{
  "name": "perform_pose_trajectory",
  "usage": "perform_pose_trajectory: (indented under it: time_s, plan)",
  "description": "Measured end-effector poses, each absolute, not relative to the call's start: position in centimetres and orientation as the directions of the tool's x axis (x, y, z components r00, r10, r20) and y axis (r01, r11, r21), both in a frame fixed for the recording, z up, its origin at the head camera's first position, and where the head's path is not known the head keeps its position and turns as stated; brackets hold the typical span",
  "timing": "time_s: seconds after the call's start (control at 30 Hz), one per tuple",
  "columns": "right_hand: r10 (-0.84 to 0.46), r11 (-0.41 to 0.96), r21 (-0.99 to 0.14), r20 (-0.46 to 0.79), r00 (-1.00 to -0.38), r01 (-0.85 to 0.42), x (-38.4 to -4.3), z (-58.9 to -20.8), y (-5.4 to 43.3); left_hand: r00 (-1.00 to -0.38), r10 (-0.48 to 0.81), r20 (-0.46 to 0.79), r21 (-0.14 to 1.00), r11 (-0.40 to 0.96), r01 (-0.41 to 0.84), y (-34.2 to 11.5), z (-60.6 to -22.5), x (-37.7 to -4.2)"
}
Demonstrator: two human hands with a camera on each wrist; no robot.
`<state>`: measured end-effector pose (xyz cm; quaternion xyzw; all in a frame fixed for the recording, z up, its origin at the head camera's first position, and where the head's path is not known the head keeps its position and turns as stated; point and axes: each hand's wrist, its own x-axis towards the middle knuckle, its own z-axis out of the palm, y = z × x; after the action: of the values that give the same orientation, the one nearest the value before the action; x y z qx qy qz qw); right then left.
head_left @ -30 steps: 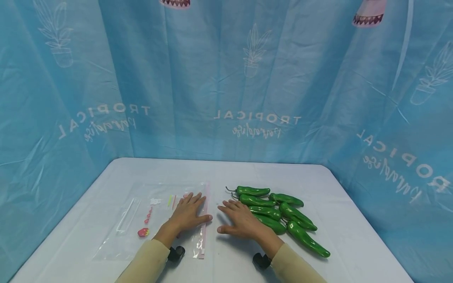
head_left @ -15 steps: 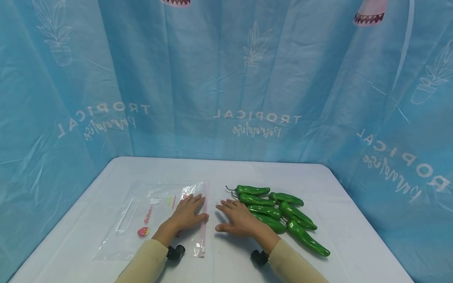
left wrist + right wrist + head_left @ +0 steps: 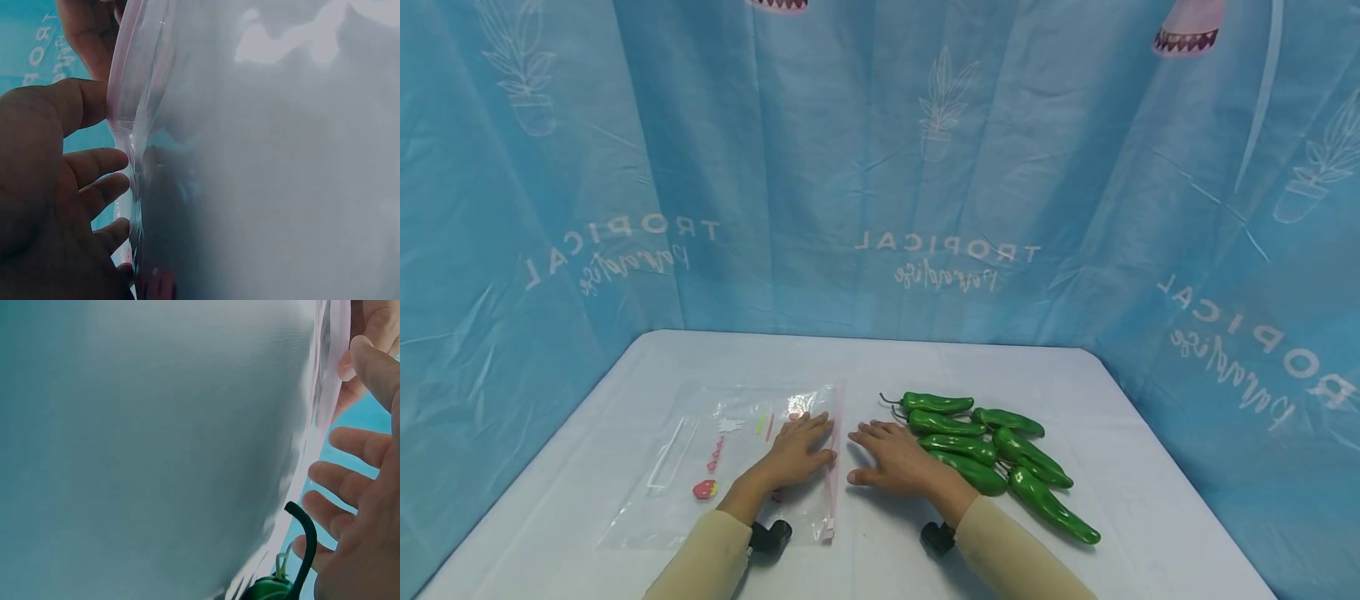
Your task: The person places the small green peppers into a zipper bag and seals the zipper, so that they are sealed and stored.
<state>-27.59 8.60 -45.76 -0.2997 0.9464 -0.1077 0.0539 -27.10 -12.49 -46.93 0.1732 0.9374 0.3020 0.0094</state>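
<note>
A clear zip bag (image 3: 647, 517) with pink strips and strawberry prints lies flat on the table's left side. Over its right part, beside the pink zip edge (image 3: 120, 87), my left hand (image 3: 793, 452) is palm down with fingers spread; it holds nothing. My right hand (image 3: 898, 458), fingers extended and nothing in its grasp, is just right of that edge, its thumb pointing toward the bag. Several glossy green chili peppers (image 3: 958, 448) lie right of it, partly behind the hand. In the right wrist view a curved stem (image 3: 306, 544) shows near the fingertips.
A white-covered table (image 3: 760, 354) fills the lower view. A blue curtain (image 3: 820, 183) with white lettering stands around its back and sides. Black wrist cameras sit under both forearms, the left one (image 3: 771, 537) overlapping the bag in view.
My right hand has drifted a little left, closer to the bag's zip edge. The left hand has shifted slightly left. Bag and peppers stay where they were.
</note>
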Motion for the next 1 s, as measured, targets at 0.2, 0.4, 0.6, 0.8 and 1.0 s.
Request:
perform_pose_trajectory:
  time_s: [0.2,0.4,0.6,0.8,1.0]
  plan:
    - [-0.569,0.807,-0.223,-0.051,-0.82,-0.546,-28.2,-46.1,7.9,-0.933,0.345,0.102,0.599,0.728,0.335,-12.8,-47.2,-27.2]
    - [-0.557,0.818,-0.215,-0.064,-0.828,-0.534,-28.6,-46.1,7.5,-0.924,0.367,0.113,0.611,0.708,0.355,-13.2,-47.2,-27.4]
    - [-0.544,0.829,-0.22,-0.099,-0.833,-0.515,-29.0,-46.3,7.2,-0.909,0.395,0.13,0.638,0.669,0.382,-13.6,-47.1,-27.4]
    - [-0.542,0.83,-0.223,-0.109,-0.833,-0.511,-29.1,-46.5,6.6,-0.91,0.393,0.131,0.653,0.656,0.378,-13.8,-47.6,-27.5]
    - [-0.543,0.832,-0.21,-0.113,-0.832,-0.514,-29.1,-46.4,6.1,-0.907,0.398,0.136,0.667,0.641,0.38,-14.0,-47.7,-27.4]
